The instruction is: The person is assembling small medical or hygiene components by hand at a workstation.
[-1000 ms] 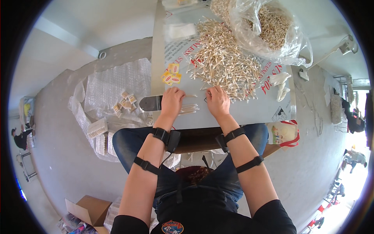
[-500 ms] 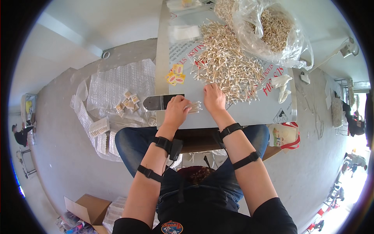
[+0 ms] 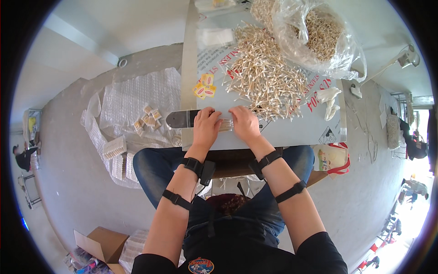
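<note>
Clamping swab bundle (image 3: 226,125), seven o'clock of loose pile (image 3: 267,73), with left hand (image 3: 205,128) at nine; resting right hand (image 3: 246,124) at three, can't tell if gripping. Probably light, stiff, snappable; best held mid-stick.

Grey floor (image 3: 91,201) on both sides of counter (image 3: 292,135). Pale wall (image 3: 132,25), upper left of counter; another pale wall (image 3: 385,27) right of counter. Stool-like frame (image 3: 27,179) on floor, far left of counter. Glaring white light (image 3: 390,255) far right of counter.
</note>
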A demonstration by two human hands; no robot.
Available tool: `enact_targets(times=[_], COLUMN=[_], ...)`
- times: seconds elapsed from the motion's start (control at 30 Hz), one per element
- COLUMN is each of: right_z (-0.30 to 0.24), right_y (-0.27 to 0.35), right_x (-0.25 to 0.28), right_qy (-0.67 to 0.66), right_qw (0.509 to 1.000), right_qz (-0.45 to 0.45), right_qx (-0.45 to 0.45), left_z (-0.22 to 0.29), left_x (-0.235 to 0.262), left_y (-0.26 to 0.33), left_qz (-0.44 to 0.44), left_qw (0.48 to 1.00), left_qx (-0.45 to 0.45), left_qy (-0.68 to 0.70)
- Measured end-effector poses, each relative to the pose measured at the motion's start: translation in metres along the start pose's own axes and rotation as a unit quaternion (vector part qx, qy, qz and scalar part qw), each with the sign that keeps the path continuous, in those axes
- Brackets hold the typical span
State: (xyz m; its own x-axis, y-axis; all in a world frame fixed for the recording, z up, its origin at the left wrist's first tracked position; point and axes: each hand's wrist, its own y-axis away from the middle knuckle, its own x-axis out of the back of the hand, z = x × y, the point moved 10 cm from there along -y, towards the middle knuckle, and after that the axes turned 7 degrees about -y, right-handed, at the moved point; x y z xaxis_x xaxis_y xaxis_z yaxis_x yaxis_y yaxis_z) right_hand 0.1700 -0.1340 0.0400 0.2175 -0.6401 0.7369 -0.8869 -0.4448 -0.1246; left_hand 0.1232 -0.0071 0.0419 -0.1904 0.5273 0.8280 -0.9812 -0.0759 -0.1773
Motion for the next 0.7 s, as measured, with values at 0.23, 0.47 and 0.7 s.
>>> enact_targets(times=[0.23, 0.47, 0.7], right_z=[0.006, -0.002, -0.020], right_y=[-0.036, -0.039, -0.029], right_x=[0.035, 0.020, 0.015], right_qy=[0.121, 0.136, 0.069], right_qw=[0.991, 0.987, 0.994], right_qz=[0.053, 0.002, 0.027], right_qx=[0.009, 0.082, 0.086], left_z=[-0.001, -0.001, -0.013], left_x=[-0.022, -0.022, -0.005], left_y=[0.013, 0.014, 0.012], left_qz=[-0.013, -0.016, 0.064], left_qw=[0.985, 0.992, 0.996], left_qx=[-0.047, -0.041, -0.011], left_qy=[-0.165, -0.122, -0.057])
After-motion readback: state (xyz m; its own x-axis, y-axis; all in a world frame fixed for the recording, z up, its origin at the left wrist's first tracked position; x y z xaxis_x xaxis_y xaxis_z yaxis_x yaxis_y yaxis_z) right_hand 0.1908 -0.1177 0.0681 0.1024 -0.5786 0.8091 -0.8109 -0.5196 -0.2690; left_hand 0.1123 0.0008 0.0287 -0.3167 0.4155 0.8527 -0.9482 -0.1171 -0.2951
